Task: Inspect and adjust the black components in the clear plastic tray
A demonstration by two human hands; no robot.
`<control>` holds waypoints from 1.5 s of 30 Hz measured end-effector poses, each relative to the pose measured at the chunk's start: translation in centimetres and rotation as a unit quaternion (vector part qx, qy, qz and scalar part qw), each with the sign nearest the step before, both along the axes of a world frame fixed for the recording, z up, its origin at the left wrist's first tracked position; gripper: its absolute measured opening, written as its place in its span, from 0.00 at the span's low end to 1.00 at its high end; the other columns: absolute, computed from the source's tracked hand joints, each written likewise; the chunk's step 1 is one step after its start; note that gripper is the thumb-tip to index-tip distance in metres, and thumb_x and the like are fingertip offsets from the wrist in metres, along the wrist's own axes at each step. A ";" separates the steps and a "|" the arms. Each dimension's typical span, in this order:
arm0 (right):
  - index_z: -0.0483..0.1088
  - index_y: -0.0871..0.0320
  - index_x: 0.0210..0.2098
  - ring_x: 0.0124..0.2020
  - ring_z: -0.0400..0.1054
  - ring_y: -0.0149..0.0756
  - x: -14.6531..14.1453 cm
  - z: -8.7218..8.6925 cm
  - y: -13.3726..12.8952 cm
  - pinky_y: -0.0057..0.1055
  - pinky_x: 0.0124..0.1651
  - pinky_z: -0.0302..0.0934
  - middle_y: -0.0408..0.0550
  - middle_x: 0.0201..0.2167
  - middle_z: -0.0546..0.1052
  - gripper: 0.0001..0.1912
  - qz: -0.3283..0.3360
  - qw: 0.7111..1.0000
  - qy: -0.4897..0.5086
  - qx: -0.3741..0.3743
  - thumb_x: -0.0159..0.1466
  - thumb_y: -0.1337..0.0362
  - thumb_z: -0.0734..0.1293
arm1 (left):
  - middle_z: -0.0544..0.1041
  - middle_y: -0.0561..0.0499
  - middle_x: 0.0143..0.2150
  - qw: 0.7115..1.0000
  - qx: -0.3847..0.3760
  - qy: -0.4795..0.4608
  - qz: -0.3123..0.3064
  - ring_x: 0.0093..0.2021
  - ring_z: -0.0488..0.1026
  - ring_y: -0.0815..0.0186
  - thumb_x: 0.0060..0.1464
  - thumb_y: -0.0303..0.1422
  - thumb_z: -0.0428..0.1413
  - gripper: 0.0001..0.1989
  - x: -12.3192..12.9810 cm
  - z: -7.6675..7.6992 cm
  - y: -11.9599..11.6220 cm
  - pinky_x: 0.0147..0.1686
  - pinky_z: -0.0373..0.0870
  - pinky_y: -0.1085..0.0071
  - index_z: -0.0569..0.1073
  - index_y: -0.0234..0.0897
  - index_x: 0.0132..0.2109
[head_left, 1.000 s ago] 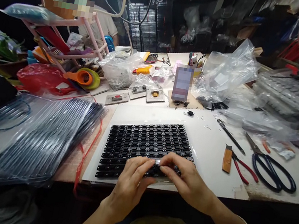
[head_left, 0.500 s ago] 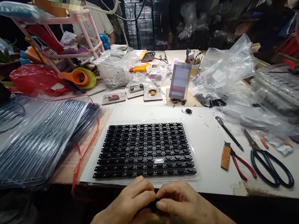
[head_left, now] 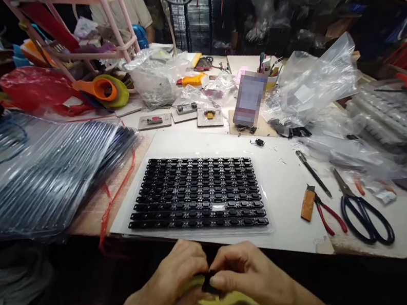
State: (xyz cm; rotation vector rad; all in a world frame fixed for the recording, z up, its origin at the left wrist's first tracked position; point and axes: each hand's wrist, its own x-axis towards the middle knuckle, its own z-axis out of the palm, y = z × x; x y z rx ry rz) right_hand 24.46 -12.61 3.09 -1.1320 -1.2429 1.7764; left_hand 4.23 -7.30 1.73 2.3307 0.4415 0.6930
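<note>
A small black part point(head_left: 212, 283) sits between my two hands, just off the table's front edge and above yellow cloth. My left hand point(head_left: 176, 278) pinches its left side, with the fingertips partly hidden. On the other side, the thumb and forefinger of my right hand point(head_left: 250, 277) close on the same part. Its exact kind is too small and covered to tell. In front of the hands, a clear plastic tray point(head_left: 267, 230) holds rows of small black connector-like pieces point(head_left: 200, 191). One gap shows light near the right of the lower rows.
To the right lie dark-handled scissors point(head_left: 368, 216), red-handled pliers point(head_left: 328, 215) and a pen point(head_left: 313, 173). Plastic-wrapped strips point(head_left: 51, 174) cover the left side. A phone point(head_left: 248, 100) stands behind the tray, near a loose black piece point(head_left: 259, 142). Plastic bags point(head_left: 312, 82) crowd the back.
The view has tilted slightly, so the table sits higher in the picture. Both hands stay together at the black part, which now shows more clearly between the fingers.
</note>
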 end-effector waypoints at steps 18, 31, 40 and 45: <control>0.70 0.61 0.35 0.34 0.65 0.37 2.2 -2.3 6.5 0.35 0.37 0.57 0.51 0.33 0.75 0.07 -0.147 0.694 -0.506 0.490 0.66 0.70 0.61 | 0.64 0.46 0.64 0.932 0.231 0.210 0.182 0.66 0.51 0.45 0.58 0.45 0.52 0.23 1.2 -0.7 4.1 0.61 0.43 0.43 0.69 0.42 0.58; 0.71 0.62 0.28 0.41 0.62 0.42 1.5 -2.0 7.2 0.38 0.41 0.50 0.54 0.39 0.74 0.08 -0.066 0.598 -0.620 0.503 0.63 0.72 0.63 | 0.66 0.47 0.63 0.941 0.213 0.184 0.186 0.66 0.52 0.46 0.58 0.44 0.51 0.22 1.5 -1.0 4.2 0.62 0.44 0.44 0.71 0.40 0.56; 0.74 0.62 0.33 0.40 0.63 0.40 1.5 -2.1 6.9 0.38 0.41 0.51 0.53 0.37 0.74 0.09 -0.067 0.659 -0.570 0.487 0.64 0.73 0.61 | 0.69 0.42 0.60 0.946 0.220 0.162 0.172 0.65 0.56 0.49 0.60 0.38 0.51 0.18 1.8 -0.7 4.3 0.60 0.51 0.47 0.72 0.36 0.54; 0.73 0.58 0.41 0.41 0.67 0.40 4.7 -0.5 5.7 0.39 0.41 0.56 0.52 0.39 0.75 0.10 -0.213 0.705 -0.518 0.435 0.67 0.67 0.60 | 0.68 0.39 0.60 0.944 0.229 0.155 0.180 0.65 0.55 0.51 0.60 0.35 0.52 0.18 0.6 -0.1 4.9 0.61 0.50 0.48 0.68 0.36 0.56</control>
